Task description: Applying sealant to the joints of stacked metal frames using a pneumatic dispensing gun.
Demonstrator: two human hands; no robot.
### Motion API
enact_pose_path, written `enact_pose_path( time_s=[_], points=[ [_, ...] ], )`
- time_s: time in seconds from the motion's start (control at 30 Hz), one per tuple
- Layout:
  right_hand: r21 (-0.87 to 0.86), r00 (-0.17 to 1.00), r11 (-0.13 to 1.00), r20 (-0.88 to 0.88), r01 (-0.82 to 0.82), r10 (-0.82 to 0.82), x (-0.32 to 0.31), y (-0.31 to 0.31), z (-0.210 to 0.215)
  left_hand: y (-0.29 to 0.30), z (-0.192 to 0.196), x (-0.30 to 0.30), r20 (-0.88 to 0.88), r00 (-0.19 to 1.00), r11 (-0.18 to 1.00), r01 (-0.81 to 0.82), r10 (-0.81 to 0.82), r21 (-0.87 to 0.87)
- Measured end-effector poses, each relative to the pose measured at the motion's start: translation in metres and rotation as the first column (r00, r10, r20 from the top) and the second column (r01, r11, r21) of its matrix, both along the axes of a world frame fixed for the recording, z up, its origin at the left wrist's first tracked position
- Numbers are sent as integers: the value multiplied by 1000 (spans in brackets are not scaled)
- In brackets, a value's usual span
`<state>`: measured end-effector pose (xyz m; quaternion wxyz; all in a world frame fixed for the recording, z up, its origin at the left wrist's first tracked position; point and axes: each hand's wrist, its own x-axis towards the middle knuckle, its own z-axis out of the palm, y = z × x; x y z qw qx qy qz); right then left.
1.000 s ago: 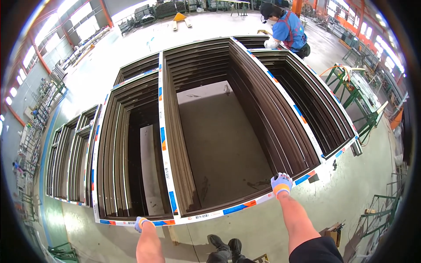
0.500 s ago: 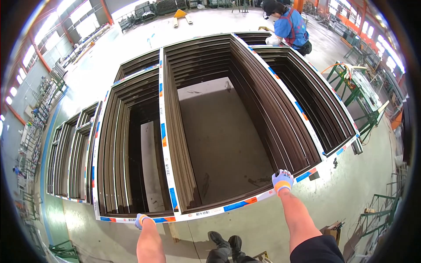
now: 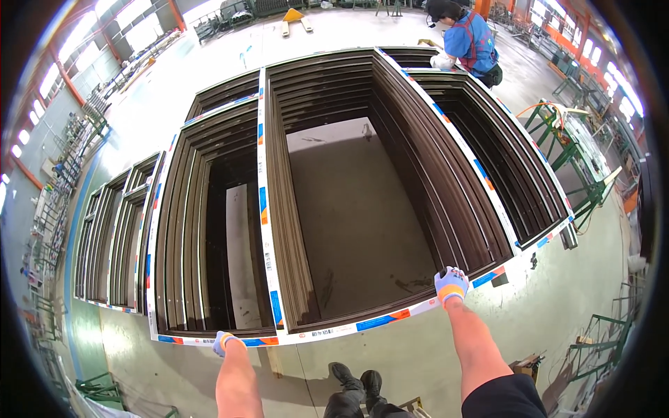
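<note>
A tall stack of large dark brown window frames (image 3: pixel 279 237) lies flat before me, its top faces covered with white, blue and orange protective tape. My left hand (image 3: pixel 227 342), in a light purple glove with an orange cuff, is closed on the near edge, left of the middle bar. Farther right, my right hand (image 3: pixel 451 283) wears the same sort of glove and grips that near edge, close to the right-hand bar. The fingertips of both hands are partly hidden by the frame edge. Through the wide middle opening the grey floor shows.
A smaller stack of similar frames (image 3: pixel 115 240) stands at the left. At the far right corner a person in blue (image 3: pixel 470 45) leans over the stack. Green metal trestles (image 3: pixel 571 150) stand to the right. A yellow pallet jack (image 3: pixel 295 17) is farther back. My shoes (image 3: pixel 359 380) are below.
The view has shifted slightly, so the near edge and my left hand appear a little higher. Both hands keep their hold on the frame. The person at the far corner stays bent over it.
</note>
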<state>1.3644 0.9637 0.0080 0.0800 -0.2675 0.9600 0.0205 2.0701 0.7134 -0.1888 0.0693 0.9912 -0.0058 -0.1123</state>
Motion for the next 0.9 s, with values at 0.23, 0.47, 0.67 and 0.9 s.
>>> enact_pose_path(
  time_s=[0.23,0.47,0.67,0.9],
  points=[
    [-44,998,999,-66,11,-14,-2,3,-10,6,32,-27,-19,990,973,-139,138,-182],
    [-48,999,999,-52,-1,-1,4,-4,-6,-1,53,-20,-38,985,945,172,-169,279],
    [-46,998,999,-61,-2,-1,4,-4,-6,3,70,-33,-28,972,908,229,-235,350],
    [-5,1000,1000,-22,17,-17,0,1,-1,10,115,-74,-232,973,1000,-7,6,-1]
  ],
)
